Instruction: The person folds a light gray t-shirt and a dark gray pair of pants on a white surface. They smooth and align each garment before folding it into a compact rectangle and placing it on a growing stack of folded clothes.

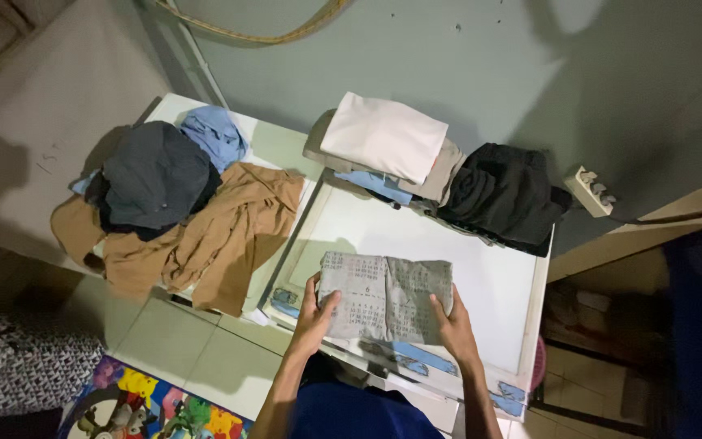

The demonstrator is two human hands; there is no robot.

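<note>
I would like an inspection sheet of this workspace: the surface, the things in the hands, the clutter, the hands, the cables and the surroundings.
Surface: white table top, bare in the middle, blue patches at its front edge.
Job's things: folded grey patterned cloth, lying flat near the front edge.
Clutter: folded stack with a cream piece on top; black folded clothes; unfolded heap with a brown garment, a dark grey garment and a light blue garment.
Hands: left hand and right hand grip the cloth's two sides.
Cables: nothing seen for certain; a yellowish band curves on the wall.
Surroundings: grey-green wall, tiled floor, colourful mat.
</note>
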